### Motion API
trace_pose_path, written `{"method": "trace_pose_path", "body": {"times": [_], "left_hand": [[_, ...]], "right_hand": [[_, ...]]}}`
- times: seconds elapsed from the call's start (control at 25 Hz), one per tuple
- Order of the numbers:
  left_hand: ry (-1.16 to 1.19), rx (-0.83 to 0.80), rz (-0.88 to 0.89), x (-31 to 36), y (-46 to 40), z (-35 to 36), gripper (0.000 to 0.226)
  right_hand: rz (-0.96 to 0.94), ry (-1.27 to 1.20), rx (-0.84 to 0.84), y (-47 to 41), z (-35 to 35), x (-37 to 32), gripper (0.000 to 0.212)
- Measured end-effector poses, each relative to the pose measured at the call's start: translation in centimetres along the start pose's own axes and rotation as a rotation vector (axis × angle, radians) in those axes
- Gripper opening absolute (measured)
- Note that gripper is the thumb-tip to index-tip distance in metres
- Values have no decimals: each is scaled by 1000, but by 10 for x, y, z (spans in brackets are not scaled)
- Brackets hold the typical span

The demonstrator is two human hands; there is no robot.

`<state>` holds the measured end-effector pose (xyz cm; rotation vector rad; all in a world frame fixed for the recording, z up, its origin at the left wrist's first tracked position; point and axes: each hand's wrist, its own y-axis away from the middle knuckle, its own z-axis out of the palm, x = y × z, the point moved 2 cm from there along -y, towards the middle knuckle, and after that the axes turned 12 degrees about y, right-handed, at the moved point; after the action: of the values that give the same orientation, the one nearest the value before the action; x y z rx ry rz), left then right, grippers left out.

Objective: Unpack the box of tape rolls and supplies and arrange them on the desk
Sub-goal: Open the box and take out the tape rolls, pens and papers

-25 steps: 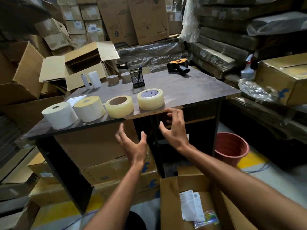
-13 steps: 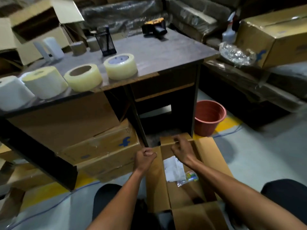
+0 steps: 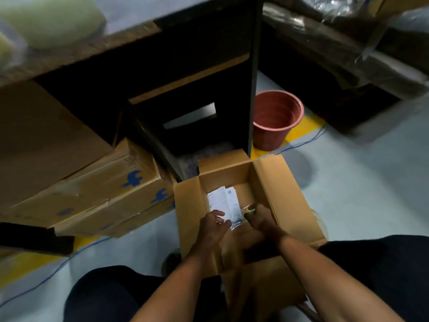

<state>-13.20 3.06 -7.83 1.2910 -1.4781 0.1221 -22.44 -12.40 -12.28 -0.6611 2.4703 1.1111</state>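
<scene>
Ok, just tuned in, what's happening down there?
A person is crouched over an open box on the floor by the desk. Both hands are inside it: the left hand pinches the white papers, and the right hand is on a clear packet with coloured items. Tape rolls already sit on the desk, blurred.
</scene>
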Motion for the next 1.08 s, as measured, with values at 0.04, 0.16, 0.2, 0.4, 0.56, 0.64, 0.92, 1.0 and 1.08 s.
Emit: {"method": "trace_pose_path", "body": {"times": [0.04,0.16,0.2,0.4,0.56,0.64,0.92,1.0,1.08], "left_hand": [[-28,-7,2,1,3,0,34],[-28,-29,-26,-7,-15,14,34],[-27,-21,-30,-10,-27,19,33],[-65,-10,-101,-32,-80,38,35],[-50,-18,-191,-53,-105,51,41],[-76,-41,-222,-60,-109,54,49],[-129,-54,-276,-73,-139,59,67],[-106,-67,-296,-80,-142,63,66],[-115,-71,-325,-85,-139,67,67]], "right_hand": [[-8,11,2,2,3,-1,34],[-11,26,-27,-19,17,2,32],[-11,37,-33,-32,20,2,32],[-10,77,-59,-81,40,6,36],[-36,57,-64,-104,57,6,36],[-29,28,-85,-112,69,4,43],[36,-29,-140,-137,106,-4,96],[41,16,-123,-145,113,-9,104],[37,12,-131,-151,119,-14,105]]}}
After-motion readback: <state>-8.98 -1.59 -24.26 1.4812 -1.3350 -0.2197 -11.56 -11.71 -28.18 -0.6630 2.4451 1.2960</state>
